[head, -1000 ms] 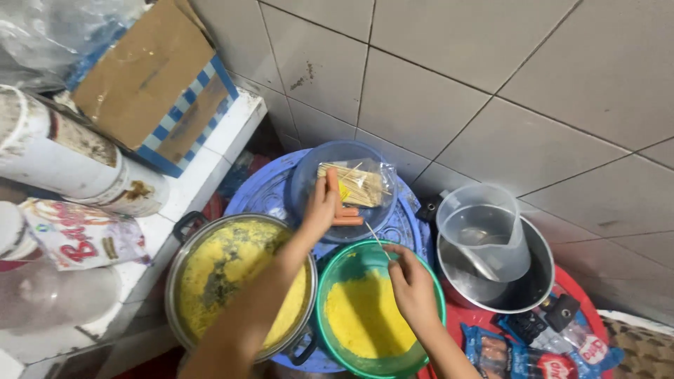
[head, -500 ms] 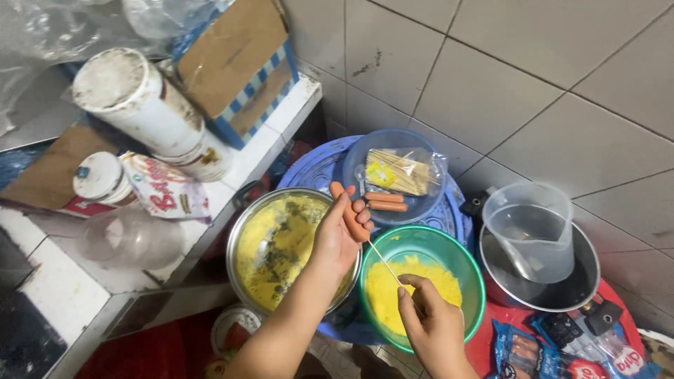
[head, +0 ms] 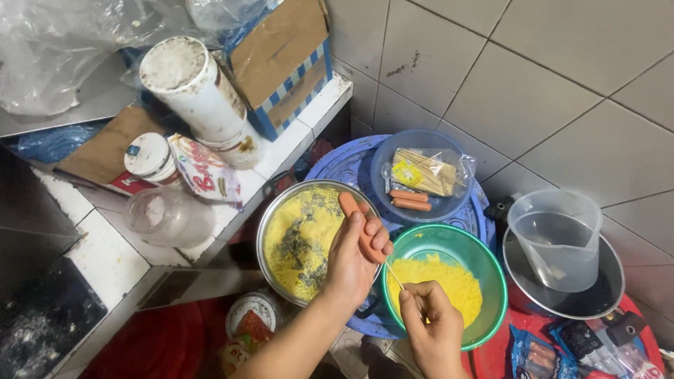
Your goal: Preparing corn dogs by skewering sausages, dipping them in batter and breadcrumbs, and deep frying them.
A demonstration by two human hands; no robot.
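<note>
My left hand [head: 357, 256] grips a pink sausage [head: 349, 205] that pokes up past the fingers, over the edge of a steel pot [head: 270, 221] of yellow batter. My right hand [head: 430, 324] pinches the lower end of a thin wooden skewer [head: 393, 273] whose tip meets the sausage at my left fingers. Both hands hover at the left rim of a green bowl [head: 491, 281] holding yellow crumbs. Behind it, a clear blue-tinted bowl [head: 385, 156] holds two more sausages [head: 409, 201] and a bag of skewers [head: 427, 170].
A clear measuring jug [head: 556, 237] stands in a steel bowl [head: 604, 291] at the right. Packets of sausages [head: 537, 354] lie on a red surface. At the left, a tiled ledge [head: 98, 245] carries a white canister [head: 193, 91], a jar, a cardboard box [head: 281, 56] and plastic wrap.
The view shifted so the ledge fills more of the left. My left hand drew the sausage back from the blue bowl toward the pot, and my right hand brought the skewer up to it.
</note>
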